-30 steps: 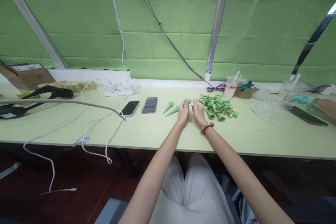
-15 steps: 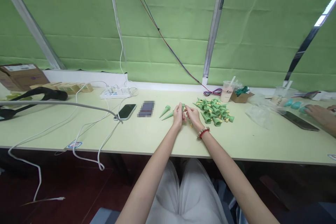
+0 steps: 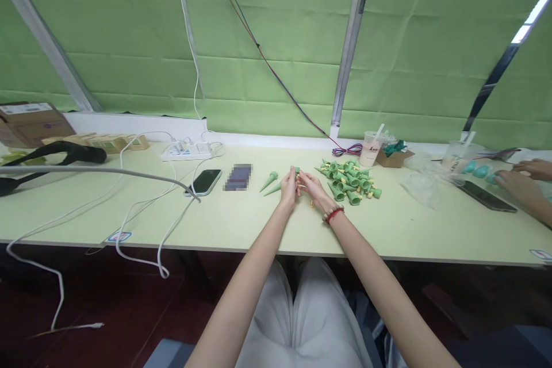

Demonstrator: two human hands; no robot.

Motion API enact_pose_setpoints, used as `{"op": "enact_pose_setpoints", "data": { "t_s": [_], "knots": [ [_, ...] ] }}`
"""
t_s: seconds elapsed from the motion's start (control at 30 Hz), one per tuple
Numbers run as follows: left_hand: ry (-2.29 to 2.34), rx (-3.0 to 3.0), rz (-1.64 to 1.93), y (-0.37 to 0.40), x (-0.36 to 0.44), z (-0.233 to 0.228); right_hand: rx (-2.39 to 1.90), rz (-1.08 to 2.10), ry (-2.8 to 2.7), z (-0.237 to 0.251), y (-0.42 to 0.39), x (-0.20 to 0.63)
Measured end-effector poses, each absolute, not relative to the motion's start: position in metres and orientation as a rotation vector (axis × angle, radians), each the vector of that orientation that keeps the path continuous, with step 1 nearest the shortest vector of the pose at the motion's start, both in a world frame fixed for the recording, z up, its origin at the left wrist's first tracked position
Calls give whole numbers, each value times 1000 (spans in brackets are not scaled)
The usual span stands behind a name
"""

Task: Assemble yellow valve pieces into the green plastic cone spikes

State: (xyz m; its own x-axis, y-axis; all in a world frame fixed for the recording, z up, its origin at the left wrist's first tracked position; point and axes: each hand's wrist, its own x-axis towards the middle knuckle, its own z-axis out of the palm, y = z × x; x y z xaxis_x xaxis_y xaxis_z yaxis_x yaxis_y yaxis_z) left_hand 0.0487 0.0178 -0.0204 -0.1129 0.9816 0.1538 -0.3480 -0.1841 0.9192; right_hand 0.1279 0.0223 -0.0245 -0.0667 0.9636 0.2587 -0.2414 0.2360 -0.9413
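Observation:
My left hand (image 3: pixel 288 187) and my right hand (image 3: pixel 311 188) meet over the pale green table (image 3: pixel 241 221), both pinching a small green cone piece (image 3: pixel 296 171) held between their fingertips. A bead bracelet sits on my right wrist. Two loose green cones (image 3: pixel 270 181) lie just left of my left hand. A heap of several green cones with yellow ends (image 3: pixel 350 180) lies right of my right hand. A small yellow part (image 3: pixel 311 203) rests on the table below my right hand.
A phone (image 3: pixel 204 181), a blurred dark card (image 3: pixel 237 177), a power strip (image 3: pixel 186 151) and white cables (image 3: pixel 142 213) lie to the left. A drink cup (image 3: pixel 372 149) and small box stand behind the heap. Another person's hands (image 3: pixel 517 181) work at the far right beside a second phone (image 3: pixel 487 196).
The view has drifted a little; my hands stay together on the cone piece, my right fingers shifting slightly. The other person's hands at the far right have moved further into view.

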Motion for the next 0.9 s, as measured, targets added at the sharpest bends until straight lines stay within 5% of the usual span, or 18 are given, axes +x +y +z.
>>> {"op": "enact_pose_setpoints", "data": {
  "t_s": [0.4,0.9],
  "knots": [
    [1011,919,1496,20,49,-24,-931,536,-1484,-23,17,131],
    [1007,889,1576,16,45,-16,-1586,354,-1660,-13,7,145]
  ]
}}
